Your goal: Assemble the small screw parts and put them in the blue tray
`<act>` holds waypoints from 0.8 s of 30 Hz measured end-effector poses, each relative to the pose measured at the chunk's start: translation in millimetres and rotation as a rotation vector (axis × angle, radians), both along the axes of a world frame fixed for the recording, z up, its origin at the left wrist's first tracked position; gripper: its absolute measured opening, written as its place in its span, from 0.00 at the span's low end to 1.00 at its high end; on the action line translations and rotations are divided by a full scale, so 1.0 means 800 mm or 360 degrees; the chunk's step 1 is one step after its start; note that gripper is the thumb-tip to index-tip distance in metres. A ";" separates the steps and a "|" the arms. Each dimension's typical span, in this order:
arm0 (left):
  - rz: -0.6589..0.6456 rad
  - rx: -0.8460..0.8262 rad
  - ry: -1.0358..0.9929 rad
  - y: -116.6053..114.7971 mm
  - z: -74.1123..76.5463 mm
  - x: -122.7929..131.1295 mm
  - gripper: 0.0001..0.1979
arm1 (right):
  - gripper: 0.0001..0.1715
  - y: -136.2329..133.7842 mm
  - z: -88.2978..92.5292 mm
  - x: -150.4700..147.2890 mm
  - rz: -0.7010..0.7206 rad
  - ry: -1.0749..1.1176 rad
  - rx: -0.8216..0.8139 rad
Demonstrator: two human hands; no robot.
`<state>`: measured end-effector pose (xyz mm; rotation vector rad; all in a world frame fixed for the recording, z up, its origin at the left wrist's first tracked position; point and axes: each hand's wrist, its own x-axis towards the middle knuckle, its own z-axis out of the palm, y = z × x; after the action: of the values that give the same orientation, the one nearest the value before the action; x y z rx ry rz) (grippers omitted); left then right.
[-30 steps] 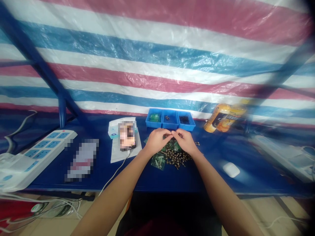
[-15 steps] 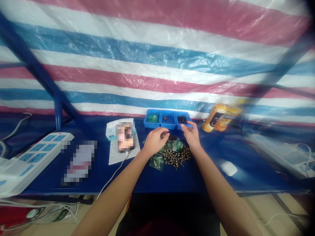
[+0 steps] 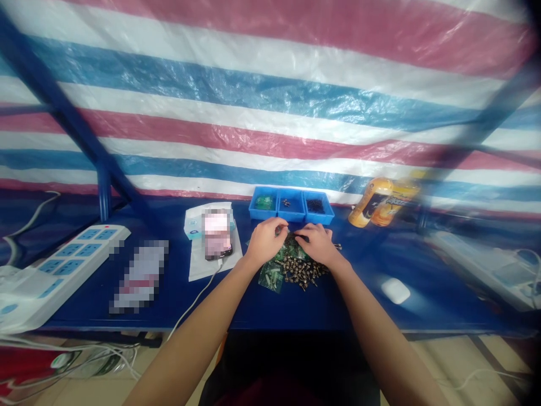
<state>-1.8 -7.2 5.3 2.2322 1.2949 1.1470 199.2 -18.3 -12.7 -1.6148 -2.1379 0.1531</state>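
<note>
My left hand (image 3: 267, 242) is above the left of the pile, thumb and fingertips pinched together; whatever is between them is too small to make out. Facing it, my right hand (image 3: 316, 243) has its fingers curled and thumb tip close to the left fingertips; its grip is likewise too small to read. Below both hands lies a heap of small brass-coloured metal fittings (image 3: 302, 273). Small clear-green plastic packets (image 3: 271, 277) with pale pieces inside lie at its left. Behind stands a blue three-compartment tray (image 3: 291, 217), holding green packets (image 3: 264, 202), a few metal pieces (image 3: 286, 203) and small black parts (image 3: 315, 206).
A phone (image 3: 217, 237) on a charging cable rests against a box at left. Farther left are a power strip (image 3: 80, 254) and a blurred-out packet (image 3: 141, 276). Two orange bottles (image 3: 372, 203) and a white earbud case (image 3: 396, 291) are at right. A striped sheet (image 3: 270, 113) hangs behind.
My right hand has moved from the tray's right compartment down and left to meet my left hand over the pile. My left hand has stayed about where it was.
</note>
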 end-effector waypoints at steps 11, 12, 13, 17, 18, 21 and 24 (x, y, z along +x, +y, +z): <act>-0.0029 -0.0018 0.0061 0.000 -0.001 0.001 0.08 | 0.11 -0.008 0.009 -0.008 0.0042 -0.0140 0.0085; -0.0026 -0.0023 0.0058 0.000 -0.001 0.001 0.08 | 0.11 -0.008 0.008 -0.008 0.0041 -0.0112 0.0082; -0.0027 -0.0030 0.0055 0.000 -0.001 0.001 0.08 | 0.11 -0.008 0.008 -0.008 0.0030 -0.0076 0.0080; -0.0037 -0.0033 0.0041 0.000 -0.001 0.001 0.08 | 0.10 -0.005 0.009 -0.010 -0.0025 0.0158 0.0114; -0.0043 -0.0029 0.0037 -0.001 -0.001 0.001 0.08 | 0.10 -0.004 0.011 -0.010 -0.0023 0.0225 0.0126; -0.0061 -0.0032 0.0017 -0.001 0.001 0.001 0.09 | 0.11 -0.003 0.014 -0.010 0.0014 0.0387 0.0155; -0.0083 -0.0056 0.0002 -0.001 0.001 0.001 0.09 | 0.12 -0.004 0.018 -0.010 0.0051 0.0447 0.0161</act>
<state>-0.8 -7.8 6.1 2.2281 1.2404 1.0963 191.2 -21.2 1.4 -1.4113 -1.9259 0.2615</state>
